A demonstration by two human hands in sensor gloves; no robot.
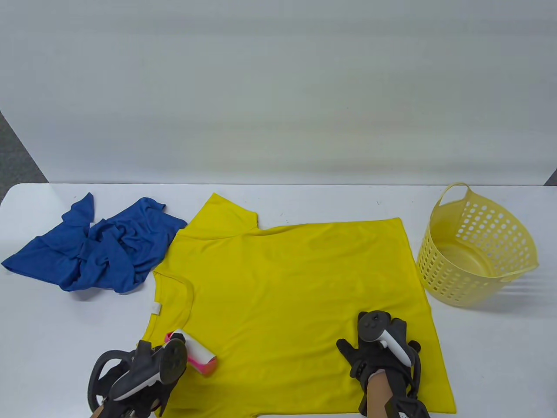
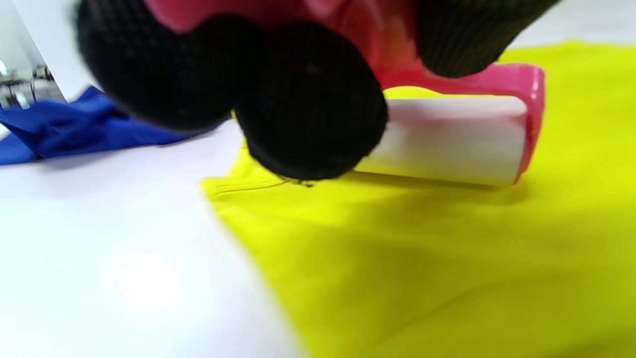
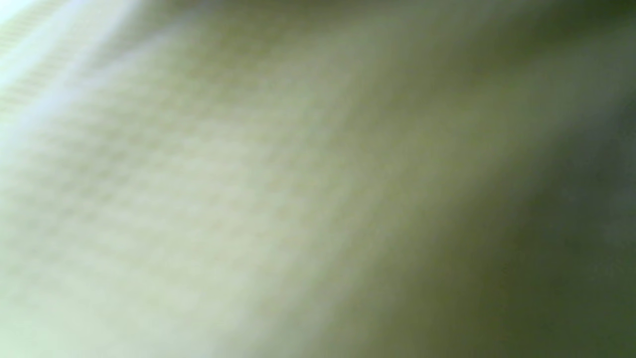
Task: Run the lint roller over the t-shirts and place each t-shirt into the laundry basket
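Observation:
A yellow t-shirt [image 1: 296,296] lies spread flat across the middle of the white table [image 1: 304,191]. My left hand [image 1: 143,374] grips the pink handle of a lint roller [image 1: 196,353], whose white roll [image 2: 447,141] rests on the shirt [image 2: 447,258] near its collar. The gloved fingers [image 2: 308,104] curl round that handle. My right hand [image 1: 380,348] lies flat, palm down, pressing the shirt's lower right part. Its wrist view is only a close blur of yellowish cloth. A crumpled blue t-shirt [image 1: 95,248] lies at the left.
A pale yellow perforated laundry basket [image 1: 476,252] with loop handles stands at the table's right side, with nothing in it. The blue shirt [image 2: 74,129] touches the yellow shirt's far-left sleeve. A white wall rises behind the table.

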